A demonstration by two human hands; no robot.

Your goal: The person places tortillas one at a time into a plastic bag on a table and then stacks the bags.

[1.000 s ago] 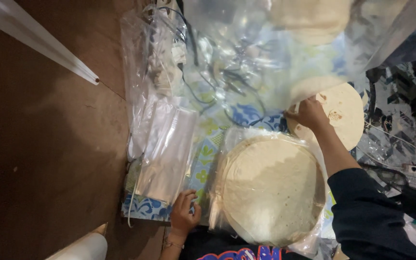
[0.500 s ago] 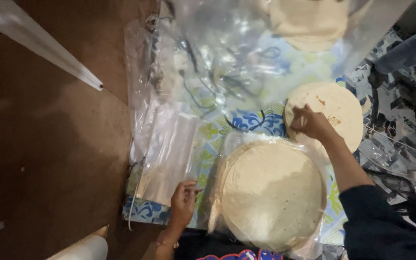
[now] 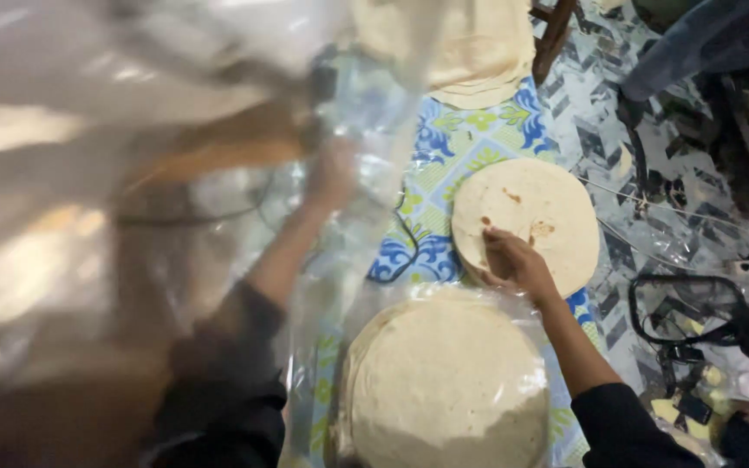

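Head view, looking straight down. Right hand (image 3: pixel 513 263) at about four o'clock from centre, fingers bent, fingertips (image 3: pixel 489 251) pressing the near-left edge of a single flatbread (image 3: pixel 535 217); seemingly pinching that edge, though whether it is truly gripped cannot be told. Flatbread round and pale with a few brown spots, lying flat at about two o'clock on a blue-and-green patterned cloth (image 3: pixel 431 165). Dark sleeve (image 3: pixel 626 425) running down to five o'clock.

Left hand (image 3: pixel 333 173) near centre, toward eleven o'clock, blurred and seen through clear plastic sheeting (image 3: pixel 132 199) that fills the whole left half of the view. Raised against or into that plastic; how far open the fingers are cannot be told from the blur. Forearm sloping down to a dark sleeve (image 3: pixel 218 381) at seven o'clock.

Large stack of flatbreads (image 3: pixel 448 390) at six o'clock, wrapped in a clear bag (image 3: pixel 530 312), just beside the right wrist. Another pile of flatbreads (image 3: pixel 470 43) at twelve o'clock, well apart from both hands. Black cable and strap clutter (image 3: pixel 687 312) at four o'clock on a grey patterned floor (image 3: pixel 617 113).
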